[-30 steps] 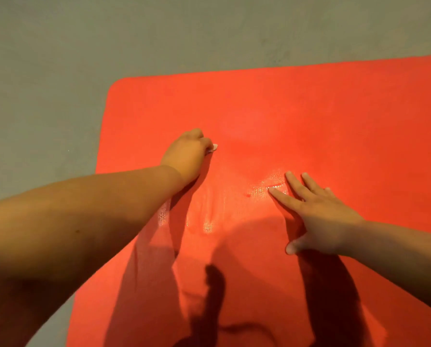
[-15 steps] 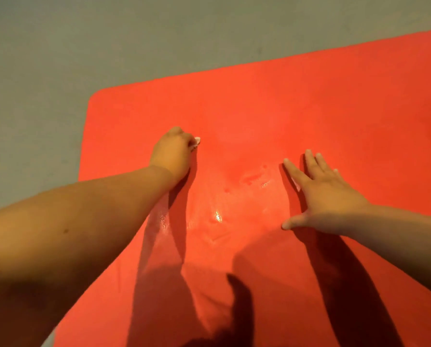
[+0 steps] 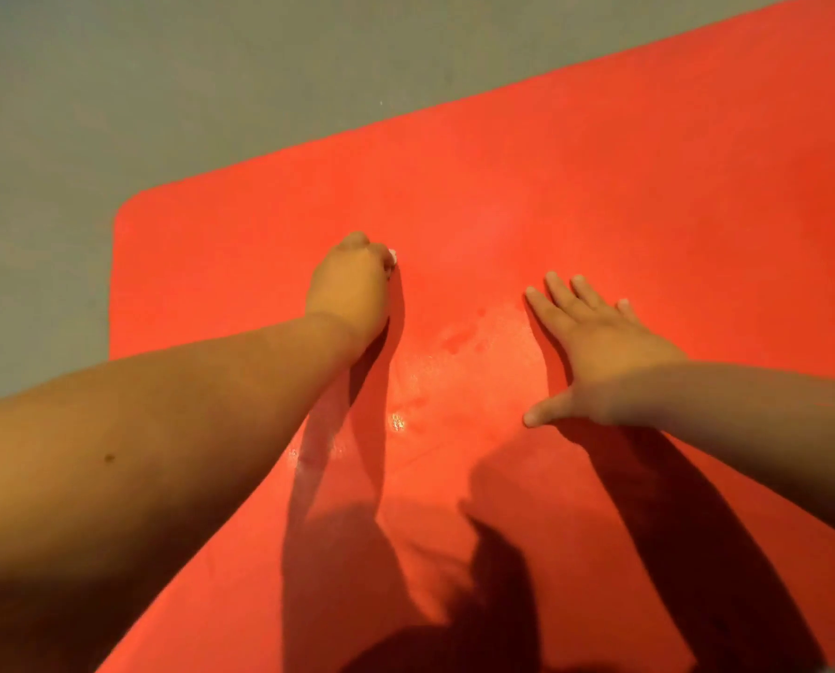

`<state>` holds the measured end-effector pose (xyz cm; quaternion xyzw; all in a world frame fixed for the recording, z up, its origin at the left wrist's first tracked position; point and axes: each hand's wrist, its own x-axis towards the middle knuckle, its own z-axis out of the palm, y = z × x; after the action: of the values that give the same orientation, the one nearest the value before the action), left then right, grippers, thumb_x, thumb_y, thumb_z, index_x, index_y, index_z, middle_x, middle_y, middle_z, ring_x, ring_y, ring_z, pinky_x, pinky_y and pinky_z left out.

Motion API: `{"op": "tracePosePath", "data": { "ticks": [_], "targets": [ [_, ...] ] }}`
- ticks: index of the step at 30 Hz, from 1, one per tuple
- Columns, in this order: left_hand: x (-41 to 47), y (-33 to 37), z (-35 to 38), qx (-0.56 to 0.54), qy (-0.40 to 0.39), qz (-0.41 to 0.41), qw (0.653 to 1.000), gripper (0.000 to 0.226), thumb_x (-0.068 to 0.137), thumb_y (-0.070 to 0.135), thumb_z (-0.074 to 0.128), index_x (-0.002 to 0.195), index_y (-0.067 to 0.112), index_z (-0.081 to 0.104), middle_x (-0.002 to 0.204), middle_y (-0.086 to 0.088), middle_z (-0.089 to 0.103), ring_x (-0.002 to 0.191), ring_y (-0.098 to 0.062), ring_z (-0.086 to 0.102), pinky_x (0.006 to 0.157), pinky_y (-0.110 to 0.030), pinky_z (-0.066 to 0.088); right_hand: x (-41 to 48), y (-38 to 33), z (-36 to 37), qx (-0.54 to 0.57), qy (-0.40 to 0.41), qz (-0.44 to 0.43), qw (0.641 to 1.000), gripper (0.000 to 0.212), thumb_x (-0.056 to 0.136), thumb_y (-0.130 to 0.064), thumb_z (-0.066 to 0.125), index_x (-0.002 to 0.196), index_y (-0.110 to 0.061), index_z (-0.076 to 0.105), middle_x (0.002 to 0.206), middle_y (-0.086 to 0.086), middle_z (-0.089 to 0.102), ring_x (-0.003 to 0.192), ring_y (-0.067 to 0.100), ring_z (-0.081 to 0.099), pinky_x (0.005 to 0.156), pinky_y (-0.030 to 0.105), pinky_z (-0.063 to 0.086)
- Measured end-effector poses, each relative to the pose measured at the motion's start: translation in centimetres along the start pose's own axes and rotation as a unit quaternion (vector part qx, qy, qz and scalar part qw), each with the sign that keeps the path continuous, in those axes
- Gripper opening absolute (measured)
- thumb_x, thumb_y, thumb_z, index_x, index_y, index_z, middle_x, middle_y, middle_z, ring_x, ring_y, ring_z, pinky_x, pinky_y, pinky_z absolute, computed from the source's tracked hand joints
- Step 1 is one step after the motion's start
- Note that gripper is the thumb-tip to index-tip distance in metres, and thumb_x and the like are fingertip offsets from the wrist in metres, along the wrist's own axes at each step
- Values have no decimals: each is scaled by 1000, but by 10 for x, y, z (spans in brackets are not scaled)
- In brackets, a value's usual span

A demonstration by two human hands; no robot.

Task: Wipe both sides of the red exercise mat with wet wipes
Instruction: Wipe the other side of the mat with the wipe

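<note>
Left of centre, the left hand curls round a wipe, only a white scrap showing, on the red mat spread over the floor. Right of centre, the right hand lies flat, fingers spread, pinning the mat. Overlapping strokes toward the upper-left corner would serve best.

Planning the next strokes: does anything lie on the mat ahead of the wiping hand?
Nothing visible does. Ahead of the left hand and its wipe only red mat shows; the right hand lies flat aside.
</note>
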<state>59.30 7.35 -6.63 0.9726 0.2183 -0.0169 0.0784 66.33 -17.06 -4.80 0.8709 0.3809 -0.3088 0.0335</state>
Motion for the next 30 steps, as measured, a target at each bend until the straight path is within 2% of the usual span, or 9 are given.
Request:
{"op": "tracePosePath", "data": {
  "ticks": [5, 7, 10, 14, 17, 19, 21, 27, 30],
  "targets": [
    [-100, 7, -1, -29, -64, 339, 938, 22, 89, 27, 51, 97, 19, 70, 81, 0, 56, 72, -23, 57, 50, -29, 43, 2, 1, 4, 1, -3, -8, 1000, 134, 56, -74, 69, 147, -29, -19, 155, -3, -26, 144, 21, -19, 116, 54, 4],
    [-80, -2, -2, -18, -83, 389, 917, 29, 92, 32, 44, 97, 18, 70, 85, 0, 59, 74, -23, 59, 50, -30, 46, 1, 2, 5, 3, 0, -9, 1000, 134, 56, -74, 69, 147, -29, -18, 155, -3, -27, 144, 21, -19, 116, 53, 3],
    [-12, 0, 0, 28, 5, 264, 964, 44, 99, 37, 36, 91, 9, 68, 88, -10, 59, 81, -34, 62, 61, -38, 46, -1, 2, 3, 11, -3, -2, 1000, 134, 56, -74, 69, 148, -28, -17, 155, -4, -27, 143, 18, -21, 118, 50, 1],
    [27, 11, 3, -16, 24, 31, 999, 26, 99, 20, 47, 97, 2, 67, 100, -19, 57, 93, -38, 56, 75, -41, 38, 0, 1, 4, 22, 4, 3, 1000, 136, 55, -75, 69, 148, -28, -18, 154, -7, -28, 143, 16, -22, 118, 48, -1],
    [-35, 36, 12, -41, 10, 179, 983, 15, 94, 14, 55, 88, 6, 66, 88, -15, 59, 83, -36, 59, 67, -38, 43, 0, 2, 4, 28, -3, 3, 1000, 136, 54, -75, 69, 148, -27, -17, 154, -7, -28, 143, 16, -22, 118, 49, -1],
    [-81, 38, 14, -52, -69, 351, 932, 17, 94, 21, 52, 97, 13, 67, 92, -8, 62, 85, -29, 61, 66, -34, 48, 2, 2, 6, 27, 2, -2, 1000, 137, 53, -76, 69, 148, -26, -17, 154, -6, -28, 143, 17, -22, 117, 49, -2],
    [-74, 28, 13, -37, -95, 421, 901, 25, 94, 27, 45, 98, 16, 67, 94, -4, 63, 86, -25, 62, 65, -32, 50, 2, 2, 8, 28, 5, -2, 1000, 137, 53, -75, 69, 148, -27, -17, 154, -6, -28, 143, 17, -22, 117, 50, -2],
    [30, 32, 11, -34, 31, 94, 995, 27, 99, 22, 48, 97, 5, 68, 97, -16, 57, 94, -36, 56, 74, -39, 38, 1, 3, 8, 26, 11, 2, 1000, 137, 53, -74, 70, 149, -27, -16, 154, -7, -27, 143, 16, -22, 118, 49, -2],
    [-6, 54, 18, -68, 15, 92, 993, 23, 97, 17, 50, 93, 5, 68, 92, -16, 57, 90, -35, 56, 72, -38, 36, 1, 2, 9, 27, 16, -8, 999, 137, 54, -74, 70, 149, -26, -16, 154, -6, -27, 143, 16, -23, 117, 48, -3]
  ]
}}
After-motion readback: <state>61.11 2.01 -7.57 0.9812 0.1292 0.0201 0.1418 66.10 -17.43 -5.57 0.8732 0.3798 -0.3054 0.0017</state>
